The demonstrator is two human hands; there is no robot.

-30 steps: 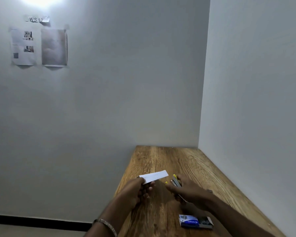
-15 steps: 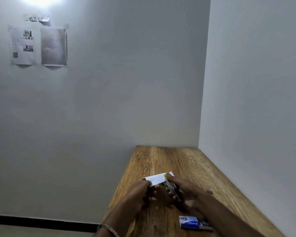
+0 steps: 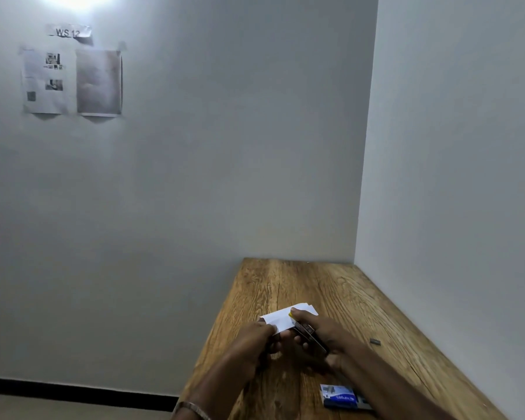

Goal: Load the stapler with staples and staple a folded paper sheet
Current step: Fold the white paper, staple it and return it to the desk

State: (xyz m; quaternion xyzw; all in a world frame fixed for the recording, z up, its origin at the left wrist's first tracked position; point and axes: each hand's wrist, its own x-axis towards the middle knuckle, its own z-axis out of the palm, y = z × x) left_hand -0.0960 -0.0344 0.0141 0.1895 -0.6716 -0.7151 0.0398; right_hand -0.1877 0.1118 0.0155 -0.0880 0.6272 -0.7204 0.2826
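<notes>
A folded white paper sheet (image 3: 281, 319) is held above the wooden table (image 3: 331, 286). My left hand (image 3: 256, 341) pinches its near left end. My right hand (image 3: 322, 334) grips a small stapler (image 3: 308, 331) with a dark metal body and a yellow tip, its thumb on top. The stapler's front end sits over the paper's middle, so the sheet lies in its jaws. Fingers hide most of the stapler.
A blue staple box (image 3: 341, 396) lies on the table near my right forearm. A small dark strip of staples (image 3: 375, 341) rests further right. Walls close the table at the back and right. Its left edge drops to the floor.
My right hand moved the stapler left onto the paper, from beside it to over its middle. Both hands drew closer together and the paper tilted slightly.
</notes>
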